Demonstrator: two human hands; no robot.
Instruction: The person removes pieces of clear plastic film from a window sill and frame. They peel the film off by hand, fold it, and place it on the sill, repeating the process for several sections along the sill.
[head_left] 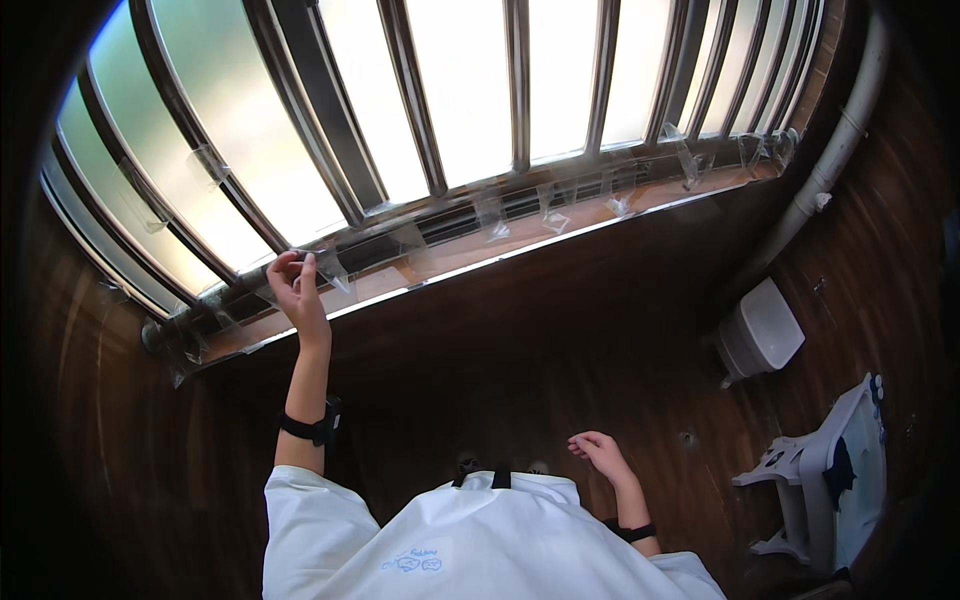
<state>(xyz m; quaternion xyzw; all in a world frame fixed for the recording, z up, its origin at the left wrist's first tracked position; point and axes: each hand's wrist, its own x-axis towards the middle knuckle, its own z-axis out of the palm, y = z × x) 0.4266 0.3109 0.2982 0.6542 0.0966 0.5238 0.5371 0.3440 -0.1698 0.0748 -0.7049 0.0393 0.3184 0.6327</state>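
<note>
At the window's lower edge, my left hand (296, 290) is raised with its fingers bent and closed at a strip of clear tape (337, 272). The strip hangs loose beside the fingertips, over the sill (385, 280). More clear tape pieces (492, 215) cling along the bottom rail, some with free, crumpled ends. Low in front of my body, my right hand (598, 452) hangs away from the window. Its fingers are loosely stretched, and nothing shows in them.
Dark metal bars (410, 95) cross the bright window. A pale pipe (815, 190) runs down the wall on the right. Below it are a white plastic basin (770, 325) and a white and grey step stool (830, 470) with a dark cloth (840, 470) on it.
</note>
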